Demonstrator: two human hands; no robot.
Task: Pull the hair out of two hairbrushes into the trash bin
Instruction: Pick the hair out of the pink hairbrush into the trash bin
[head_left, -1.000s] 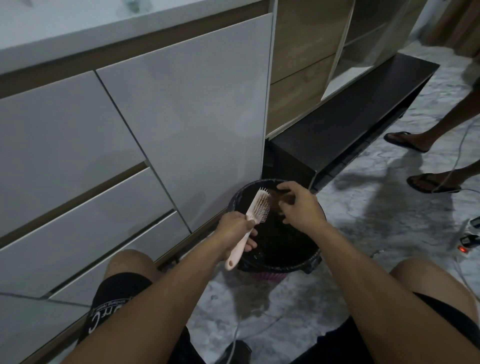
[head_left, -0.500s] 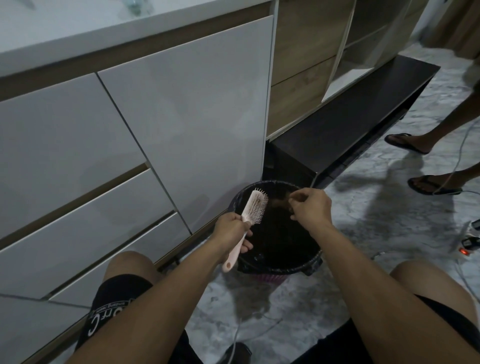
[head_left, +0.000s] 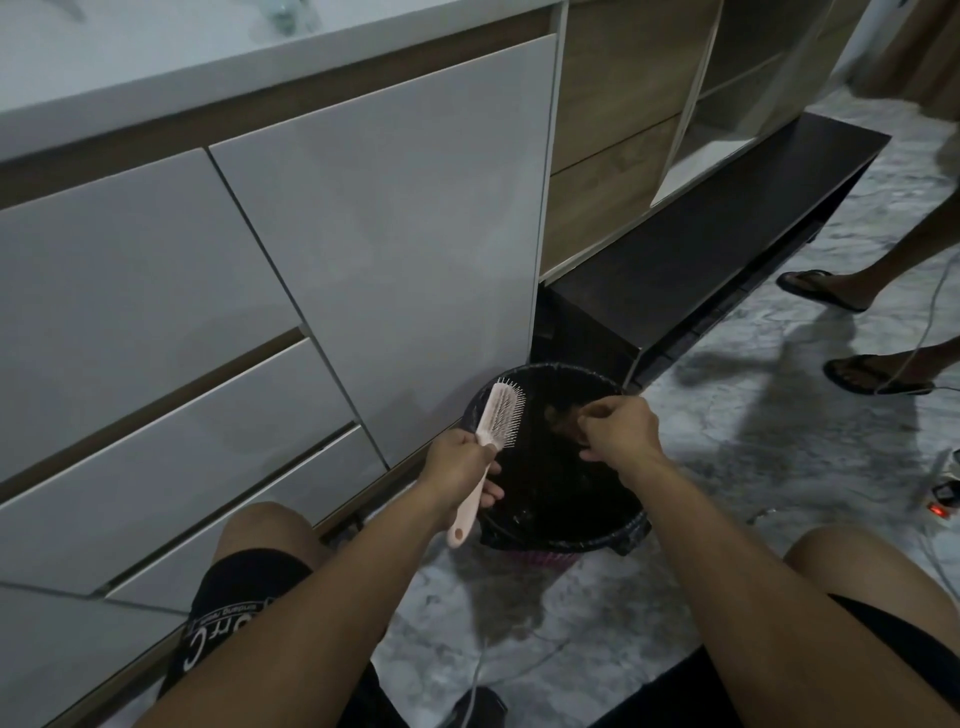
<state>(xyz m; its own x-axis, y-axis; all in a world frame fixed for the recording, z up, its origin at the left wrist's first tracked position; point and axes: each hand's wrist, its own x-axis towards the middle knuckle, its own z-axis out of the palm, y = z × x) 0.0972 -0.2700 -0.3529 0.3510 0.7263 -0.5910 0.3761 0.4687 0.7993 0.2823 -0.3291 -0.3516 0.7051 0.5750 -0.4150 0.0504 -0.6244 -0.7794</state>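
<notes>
Pink brush (head_left: 485, 447) sits gripped by its handle in the left hand (head_left: 460, 465) at lower centre; the right hand (head_left: 621, 431) pinches a hair clump (head_left: 563, 418) over the black-lined bin (head_left: 550, 535) just beyond.

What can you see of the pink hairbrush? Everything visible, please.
The pink hairbrush looks like pale plastic, with a narrow oblong head of pale, closely set bristles and a slim handle ending in a hanging hole. The left hand grips the handle just below the head, which tilts up and right over the trash bin rim, bristles facing the right hand. Whether hair remains in the bristles cannot be told.
</notes>
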